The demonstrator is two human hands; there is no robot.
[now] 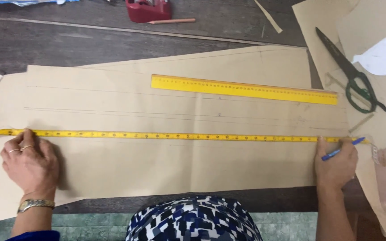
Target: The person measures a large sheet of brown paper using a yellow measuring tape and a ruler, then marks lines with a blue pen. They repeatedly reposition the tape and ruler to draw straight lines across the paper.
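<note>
A yellow measuring tape (175, 135) lies stretched straight across a large sheet of brown pattern paper (135, 165). My left hand (30, 163), with rings and a wristwatch, presses the tape's left end onto the paper with its fingertips. My right hand (336, 163) pins the tape's right end near the paper's right edge and holds a blue pen (342, 148) between its fingers, tip pointing right. Faint pencil lines run lengthwise on the paper above the tape.
A yellow straight ruler (244, 89) lies on the paper's upper part. Dark green-handled scissors (351, 73) rest on more brown paper at right, beside a white cut-out (383, 57). A red tape dispenser (148, 10) and a pencil (171, 21) sit at the dark wooden table's far edge.
</note>
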